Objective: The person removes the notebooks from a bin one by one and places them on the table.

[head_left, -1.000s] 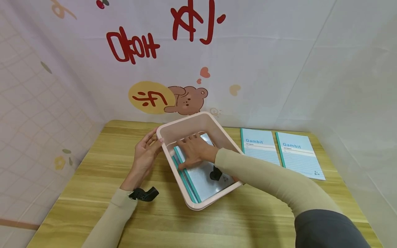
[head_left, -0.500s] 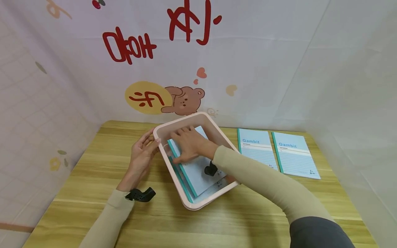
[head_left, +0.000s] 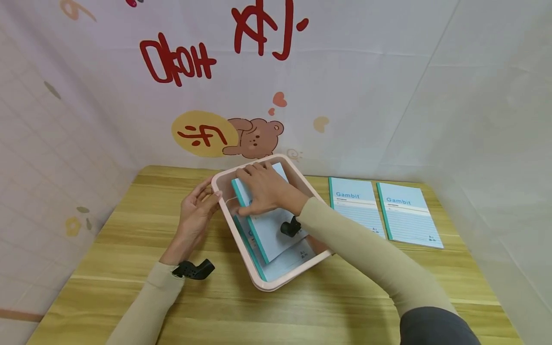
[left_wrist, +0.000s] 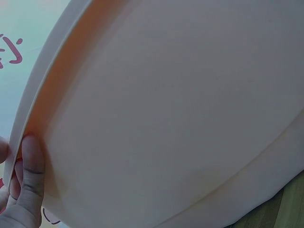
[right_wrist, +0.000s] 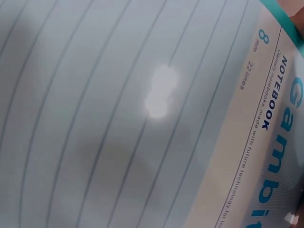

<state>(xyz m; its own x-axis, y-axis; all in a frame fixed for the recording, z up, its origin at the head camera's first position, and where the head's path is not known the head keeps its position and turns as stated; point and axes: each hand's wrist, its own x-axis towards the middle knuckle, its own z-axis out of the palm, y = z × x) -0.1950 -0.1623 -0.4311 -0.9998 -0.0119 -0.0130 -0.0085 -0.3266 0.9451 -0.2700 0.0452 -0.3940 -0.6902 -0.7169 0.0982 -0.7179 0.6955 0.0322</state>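
Note:
A pale pink plastic bin (head_left: 297, 274) stands at an angle on the table. My left hand (head_left: 196, 215) holds its rim at the upper left corner, thumb over the edge; in the left wrist view the fingers (left_wrist: 32, 171) curl under the lip beside the outer wall. Inside, my right hand (head_left: 265, 189) grips the upper notebook (head_left: 273, 239), thumb at the teal spine and fingers over its far end. The notebook's lined Gambit cover (right_wrist: 118, 142) fills the right wrist view. Beneath it lies another notebook (head_left: 289, 263), partly covered.
Two more Gambit notebooks lie side by side right of the bin, the nearer one (head_left: 353, 206) close to it and the other (head_left: 409, 215) further right. The wood-grain table (head_left: 138, 211) ends against a printed white wall covering (head_left: 371, 96). Black straps with cameras sit at both wrists.
My right hand has shifted the upper notebook up toward the bin's far end, uncovering more of the notebook below. My left hand keeps its hold on the rim.

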